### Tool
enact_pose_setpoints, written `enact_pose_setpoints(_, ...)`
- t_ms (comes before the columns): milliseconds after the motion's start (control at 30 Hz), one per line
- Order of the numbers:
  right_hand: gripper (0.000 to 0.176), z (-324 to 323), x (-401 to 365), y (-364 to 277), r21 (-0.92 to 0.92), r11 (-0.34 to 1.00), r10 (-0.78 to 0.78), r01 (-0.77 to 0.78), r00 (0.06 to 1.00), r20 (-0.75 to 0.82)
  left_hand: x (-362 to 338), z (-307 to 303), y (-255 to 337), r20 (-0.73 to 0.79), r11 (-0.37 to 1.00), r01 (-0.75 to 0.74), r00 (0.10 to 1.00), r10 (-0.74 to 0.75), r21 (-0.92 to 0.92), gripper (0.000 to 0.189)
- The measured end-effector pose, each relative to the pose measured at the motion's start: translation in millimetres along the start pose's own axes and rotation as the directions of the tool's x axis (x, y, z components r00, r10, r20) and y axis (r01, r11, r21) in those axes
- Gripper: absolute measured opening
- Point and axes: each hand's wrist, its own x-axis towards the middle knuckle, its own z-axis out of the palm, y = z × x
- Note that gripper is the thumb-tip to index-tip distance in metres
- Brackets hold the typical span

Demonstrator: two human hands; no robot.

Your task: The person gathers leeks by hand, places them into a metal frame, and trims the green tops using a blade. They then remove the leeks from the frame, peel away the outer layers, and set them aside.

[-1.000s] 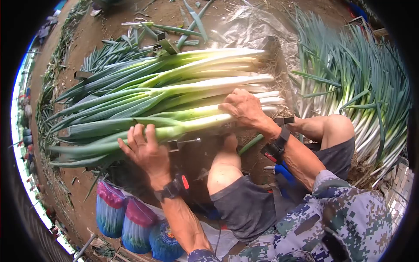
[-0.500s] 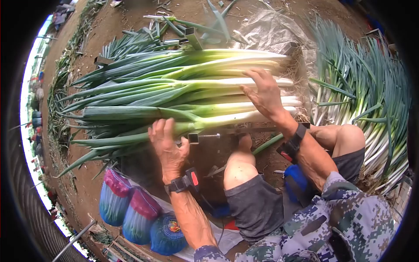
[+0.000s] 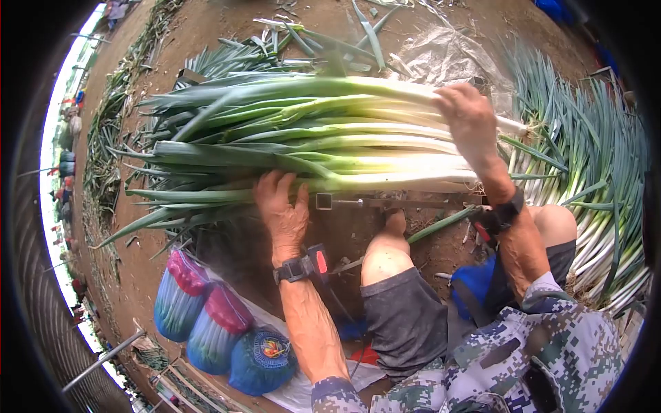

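Note:
A pile of long green onions (image 3: 330, 143) lies sideways in front of me, leaves to the left and white ends to the right. It rests on a metal frame (image 3: 413, 202). My right hand (image 3: 471, 120) is closed around a white stalk at the far side of the pile; some motion blur softens its fingers. At the near edge, my left hand (image 3: 282, 213) touches the leafy part of the pile, fingers extended and thumb apart. Black bands with red parts circle both wrists.
More green onions (image 3: 585, 158) are heaped on the right. Filled blue net bags with pinkish tops (image 3: 220, 323) stand at lower left. Crumpled plastic sheeting (image 3: 454, 58) lies beyond the pile. Loose leaves (image 3: 296, 41) litter the dirt floor. My bare knee (image 3: 383, 265) is below the frame.
My right hand has moved right and away from me, from above the white stalks to a grip on one at the far side. My left hand stays at the near edge.

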Motion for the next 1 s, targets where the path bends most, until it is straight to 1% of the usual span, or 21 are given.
enact_pose_setpoints(33,0.038,-7.1,1.4,5.1,0.101,0.994,0.051,-0.050,0.999,-0.006,-0.5,1.3,-0.7,-0.015,1.000,0.002,1.000,-0.002,-0.017,0.028)
enact_pose_setpoints(67,0.039,-19.7,4.7,2.6,0.221,0.966,0.117,-0.131,0.990,0.078,-0.1,3.3,-1.3,-0.027,0.999,0.006,1.000,-0.007,-0.051,0.028)
enact_pose_setpoints(133,0.038,-30.1,1.4,0.7,0.281,0.952,0.091,-0.123,0.988,0.123,-3.1,6.4,-0.6,-0.044,0.993,0.016,0.999,-0.021,-0.114,0.028)
enact_pose_setpoints(233,0.035,-29.4,-9.3,-19.5,0.483,0.817,0.221,-0.315,0.945,0.242,1.5,4.0,0.0,-0.060,0.998,-0.045,0.997,0.042,-0.050,0.025)
enact_pose_setpoints(267,0.033,-22.2,-15.6,-20.7,0.526,0.805,0.177,-0.275,0.957,0.231,1.8,3.7,0.3,-0.117,0.988,-0.004,0.993,-0.014,-0.154,0.023)
enact_pose_setpoints(333,0.031,-18.9,-24.0,-41.4,0.464,0.864,0.098,-0.196,0.969,0.226,-0.8,7.2,-2.0,-0.209,0.930,0.057,0.968,-0.140,-0.362,0.020)
enact_pose_setpoints(367,0.031,-13.5,-32.6,-48.3,0.464,0.862,0.066,-0.203,0.954,0.294,-5.6,9.8,-1.8,-0.279,0.899,0.113,0.928,-0.248,-0.423,0.021)
enact_pose_setpoints(400,0.031,-5.5,-42.0,-52.1,0.463,0.861,0.033,-0.209,0.933,0.359,-7.3,7.8,3.6,-0.328,0.884,0.183,0.881,-0.342,-0.430,0.024)
enact_pose_setpoints(433,0.029,11.0,-56.8,-46.7,0.443,0.871,-0.017,-0.212,0.888,0.459,-11.4,6.3,7.1,-0.364,0.886,0.239,0.845,-0.392,-0.398,0.028)
enact_pose_setpoints(467,0.028,25.1,-70.9,-47.7,0.422,0.896,-0.052,-0.139,0.911,0.409,-15.2,5.8,10.4,-0.404,0.882,0.294,0.804,-0.436,-0.368,0.031)
enact_pose_setpoints(533,0.025,41.0,-86.7,-43.6,0.241,0.970,-0.060,-0.029,0.934,0.352,-4.0,-4.2,26.4,-0.432,0.980,0.158,0.880,-0.195,-0.120,0.035)
enact_pose_setpoints(567,0.025,44.1,-87.8,-40.1,0.274,0.961,-0.060,-0.032,0.946,0.319,1.5,-9.4,33.3,-0.422,0.997,0.082,0.904,-0.071,0.009,0.038)
enact_pose_setpoints(600,0.025,46.4,-85.5,-41.5,0.308,0.951,-0.058,-0.037,0.955,0.291,1.6,-11.4,33.5,-0.319,0.999,0.037,0.947,-0.033,0.005,0.045)
enact_pose_setpoints(633,0.025,45.8,-85.7,-41.8,0.334,0.942,-0.048,-0.044,0.964,0.261,2.4,-11.7,32.7,-0.272,0.998,0.000,0.962,0.018,0.064,0.048)
enact_pose_setpoints(667,0.025,41.2,-83.5,-39.8,0.332,0.943,-0.064,-0.036,0.957,0.285,8.8,-10.6,33.1,-0.231,0.992,-0.046,0.970,0.072,0.116,0.050)
enact_pose_setpoints(733,0.026,29.6,-78.9,-39.7,0.341,0.940,-0.100,-0.023,0.935,0.339,22.6,-17.6,41.1,-0.168,0.975,-0.070,0.980,0.107,0.209,0.053)
enact_pose_setpoints(800,0.028,20.3,-72.9,-41.4,0.394,0.919,-0.121,0.006,0.956,0.268,31.8,-20.8,36.3,-0.106,0.950,-0.095,0.986,0.132,0.297,0.056)
enact_pose_setpoints(833,0.029,14.8,-70.0,-42.4,0.420,0.907,-0.130,0.021,0.964,0.232,34.9,-22.4,33.0,-0.117,0.941,-0.119,0.980,0.164,0.317,0.056)
enact_pose_setpoints(933,0.028,-2.7,-58.8,-46.5,0.415,0.909,-0.130,0.029,0.968,0.216,44.3,-41.6,34.6,-0.152,0.919,-0.171,0.960,0.237,0.356,0.055)
enact_pose_setpoints(967,0.028,-3.9,-58.1,-45.9,0.420,0.905,-0.159,0.067,0.969,0.190,46.1,-49.4,41.7,-0.196,0.907,-0.179,0.943,0.268,0.381,0.053)
enact_pose_setpoints(1000,0.028,-3.5,-55.6,-45.1,0.425,0.899,-0.192,0.108,0.968,0.159,43.4,-53.9,44.7,-0.205,0.908,-0.186,0.939,0.277,0.375,0.053)
